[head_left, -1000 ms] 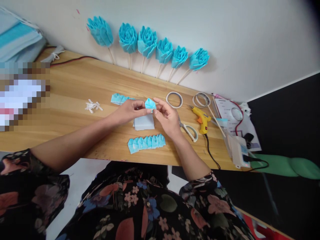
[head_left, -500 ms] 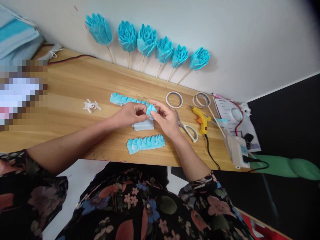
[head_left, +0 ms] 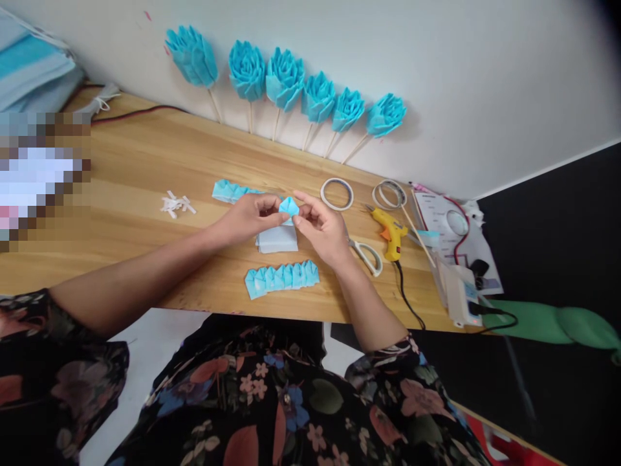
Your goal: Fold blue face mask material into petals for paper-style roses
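Wooden tabletop (head_left: 145, 162) runs along a white wall where paper roses (head_left: 285, 76) lean. Over it, my left hand (head_left: 245, 219) and right hand (head_left: 323, 228) meet, fingertips of both pinched shut on a small folded blue paper piece (head_left: 289, 206). Just under my hands lies a stack of paper squares (head_left: 276, 241); nearer me a folded strip (head_left: 282, 277); scissors (head_left: 366, 254) right of my right hand
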The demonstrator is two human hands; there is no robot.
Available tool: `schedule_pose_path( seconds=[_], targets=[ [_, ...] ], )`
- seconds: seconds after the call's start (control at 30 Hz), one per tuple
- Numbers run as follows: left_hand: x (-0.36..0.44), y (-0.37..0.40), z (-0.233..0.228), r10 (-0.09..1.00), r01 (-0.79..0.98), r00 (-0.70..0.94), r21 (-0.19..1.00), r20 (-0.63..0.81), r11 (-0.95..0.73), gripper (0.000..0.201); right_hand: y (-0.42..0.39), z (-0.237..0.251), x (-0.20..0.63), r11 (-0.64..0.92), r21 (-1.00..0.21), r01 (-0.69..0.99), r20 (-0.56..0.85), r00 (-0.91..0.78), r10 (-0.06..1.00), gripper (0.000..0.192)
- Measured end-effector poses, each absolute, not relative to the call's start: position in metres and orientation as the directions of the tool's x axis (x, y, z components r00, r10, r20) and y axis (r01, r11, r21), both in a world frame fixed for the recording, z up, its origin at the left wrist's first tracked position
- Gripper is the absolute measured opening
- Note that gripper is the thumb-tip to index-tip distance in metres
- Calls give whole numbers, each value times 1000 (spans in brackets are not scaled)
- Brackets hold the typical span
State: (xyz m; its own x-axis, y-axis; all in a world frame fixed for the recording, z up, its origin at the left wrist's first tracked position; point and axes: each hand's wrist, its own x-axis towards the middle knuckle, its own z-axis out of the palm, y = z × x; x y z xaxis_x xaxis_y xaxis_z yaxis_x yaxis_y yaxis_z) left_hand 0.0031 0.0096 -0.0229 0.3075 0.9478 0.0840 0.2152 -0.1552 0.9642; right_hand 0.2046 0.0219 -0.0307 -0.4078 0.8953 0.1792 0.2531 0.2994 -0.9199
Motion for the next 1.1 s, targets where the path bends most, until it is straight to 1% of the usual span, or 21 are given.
schedule_pose_path(
  seconds=[0.1,0.23,0.3,0.33,0.4,0.5,0.57,0.63,0.87,1.1],
  targets=[
    [0,12,-25,966,206,244,969,83,-135,27,28,-27,212,327,-897,299,213,-356,910,44],
    [-2,15,-24,980,172,189,981,61,-95,29,47,-18,238,355,-852,385,335,-118,935,40],
    [-2,15,-22,981,175,182,980,59,-92,30,54,-12,253,348,-844,408,364,-42,931,38],
    [-1,14,-22,981,180,183,979,59,-92,31,56,-9,260,340,-837,427,359,-39,932,36],
    [-1,13,-21,981,192,182,977,61,-97,32,55,-6,271,324,-807,494,325,-87,942,32],
    [0,12,-21,982,201,173,974,73,-108,33,45,-8,280,321,-696,642,257,-195,947,24],
    [1,12,-21,984,205,165,973,73,-107,33,38,-15,284,315,-616,722,225,-222,949,19],
    [1,11,-21,984,217,166,971,62,-98,32,32,-24,285,304,-564,768,216,-218,952,16],
    [0,12,-24,985,225,158,969,70,-105,32,30,-40,281,306,-464,831,263,-200,944,16],
    [0,12,-23,985,202,160,975,62,-94,30,31,-43,278,327,-437,838,279,-219,935,16]
  ],
)
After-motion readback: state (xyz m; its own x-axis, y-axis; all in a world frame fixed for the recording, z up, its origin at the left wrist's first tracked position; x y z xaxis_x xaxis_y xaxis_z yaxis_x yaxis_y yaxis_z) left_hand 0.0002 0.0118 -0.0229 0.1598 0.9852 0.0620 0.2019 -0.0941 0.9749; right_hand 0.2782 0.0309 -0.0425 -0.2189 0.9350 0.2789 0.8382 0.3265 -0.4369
